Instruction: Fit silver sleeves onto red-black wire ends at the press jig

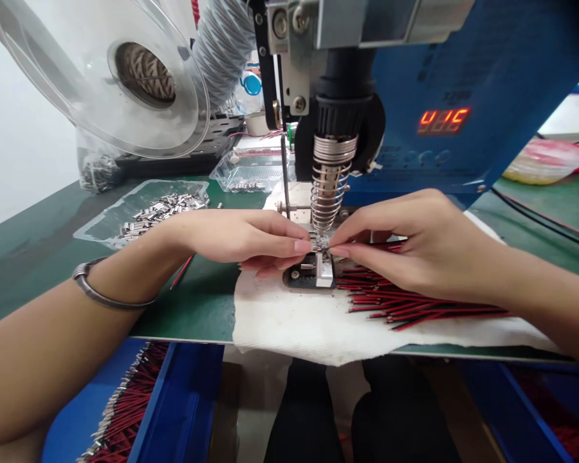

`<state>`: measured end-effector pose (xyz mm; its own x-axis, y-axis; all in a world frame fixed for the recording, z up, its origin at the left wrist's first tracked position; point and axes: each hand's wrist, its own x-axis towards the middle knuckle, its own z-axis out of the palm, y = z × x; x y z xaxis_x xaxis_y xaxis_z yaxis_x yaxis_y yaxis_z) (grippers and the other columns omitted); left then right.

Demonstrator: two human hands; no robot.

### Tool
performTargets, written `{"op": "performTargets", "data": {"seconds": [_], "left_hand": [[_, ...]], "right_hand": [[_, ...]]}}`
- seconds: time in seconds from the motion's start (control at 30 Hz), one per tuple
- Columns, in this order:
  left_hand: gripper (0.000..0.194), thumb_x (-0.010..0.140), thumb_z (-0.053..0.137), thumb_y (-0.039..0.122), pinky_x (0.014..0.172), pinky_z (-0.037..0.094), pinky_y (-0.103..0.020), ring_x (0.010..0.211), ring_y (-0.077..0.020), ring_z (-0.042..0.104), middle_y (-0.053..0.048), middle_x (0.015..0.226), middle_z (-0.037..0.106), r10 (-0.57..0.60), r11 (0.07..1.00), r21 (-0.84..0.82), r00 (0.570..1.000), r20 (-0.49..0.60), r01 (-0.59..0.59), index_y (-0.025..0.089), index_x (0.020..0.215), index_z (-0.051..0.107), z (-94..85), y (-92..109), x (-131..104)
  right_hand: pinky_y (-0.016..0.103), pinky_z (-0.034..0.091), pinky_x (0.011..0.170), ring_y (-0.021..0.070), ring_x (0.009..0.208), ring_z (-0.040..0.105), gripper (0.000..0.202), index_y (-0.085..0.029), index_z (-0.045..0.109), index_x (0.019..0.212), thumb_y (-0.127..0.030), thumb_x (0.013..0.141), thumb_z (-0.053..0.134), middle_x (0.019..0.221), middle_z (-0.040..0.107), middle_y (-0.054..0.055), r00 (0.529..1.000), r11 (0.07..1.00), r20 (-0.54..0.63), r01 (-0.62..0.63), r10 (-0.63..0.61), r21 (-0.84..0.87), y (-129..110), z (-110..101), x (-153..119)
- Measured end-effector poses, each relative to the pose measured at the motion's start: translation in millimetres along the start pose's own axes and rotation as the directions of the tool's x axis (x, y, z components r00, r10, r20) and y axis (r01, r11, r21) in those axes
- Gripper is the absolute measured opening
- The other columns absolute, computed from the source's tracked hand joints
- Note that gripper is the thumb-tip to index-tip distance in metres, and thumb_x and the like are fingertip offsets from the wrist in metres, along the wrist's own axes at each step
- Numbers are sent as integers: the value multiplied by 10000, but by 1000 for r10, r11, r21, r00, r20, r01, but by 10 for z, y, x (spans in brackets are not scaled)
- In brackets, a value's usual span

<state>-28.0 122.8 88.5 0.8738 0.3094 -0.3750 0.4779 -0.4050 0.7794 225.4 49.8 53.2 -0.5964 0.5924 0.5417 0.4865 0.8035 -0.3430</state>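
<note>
My left hand (260, 241) is closed in a pinch on a small metal connector (317, 247), mostly hidden by the fingertips, at the metal holder (325, 270). From the other side my right hand (405, 247) pinches a thin red-and-black wire, its end meeting the connector. Right above both hands' fingertips comes down the soldering head (334, 161) with its coiled spring; its tip is very near the connector. A bunch of red-and-black wires (390, 302) lies under my right hand on a white cloth (289, 321).
Loose metal connectors fill a clear tray (101, 218) at the left. A second clear tray (251, 170) stands behind. The blue machine (444, 77) has a lit red display. A fume hose (224, 51) hangs upper left. A blue bin (174, 399) below holds wires with connectors.
</note>
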Motion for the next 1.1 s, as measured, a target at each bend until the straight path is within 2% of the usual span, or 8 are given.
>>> {"op": "performTargets", "data": {"seconds": [0.17,0.37,0.47,0.67,0.9,1.1], "left_hand": [[474,1123,498,472,563,427,-224,580,-110,487,21,655,534,26,999,28,1000,-12,-25,192,745,553,7,7,2],[426,1101,561,430,558,421,-212,577,-106,487,26,649,546,52,998,31,999,-14,-52,193,747,556,21,9,-2],[448,1117,519,437,566,436,-211,580,-110,497,17,651,559,63,997,53,998,-16,-63,193,743,557,21,12,-2],[447,1122,507,436,560,445,-206,576,-107,498,12,659,564,83,995,56,996,-15,-82,189,753,563,19,11,6],[434,1122,516,427,567,440,-203,585,-102,499,18,664,555,78,996,41,997,-11,-78,190,761,560,17,11,2],[438,1104,543,442,570,451,-217,583,-115,515,13,656,561,66,996,55,998,-18,-65,193,744,563,12,10,13]], "right_hand": [[286,553,611,159,657,738,110,-218,829,962,-197,987,723,878,849,8,1000,999,9,-27,27,17,0,-4,-4],[286,529,573,144,573,692,122,-225,830,934,-205,980,718,807,829,-7,994,993,6,-105,105,61,-39,7,7],[293,511,542,140,528,657,123,-229,822,928,-210,987,716,775,817,-12,991,989,26,-133,131,68,-47,3,10],[280,454,482,122,506,623,122,-219,819,931,-218,997,716,743,797,-21,988,984,24,-156,155,86,-55,1,23],[272,487,523,141,584,693,118,-221,831,934,-214,988,727,791,821,-15,985,981,28,-173,172,92,-70,4,20],[269,471,503,136,554,672,143,-225,825,917,-184,989,709,754,807,-26,988,985,24,-156,155,66,-89,7,19]]}}
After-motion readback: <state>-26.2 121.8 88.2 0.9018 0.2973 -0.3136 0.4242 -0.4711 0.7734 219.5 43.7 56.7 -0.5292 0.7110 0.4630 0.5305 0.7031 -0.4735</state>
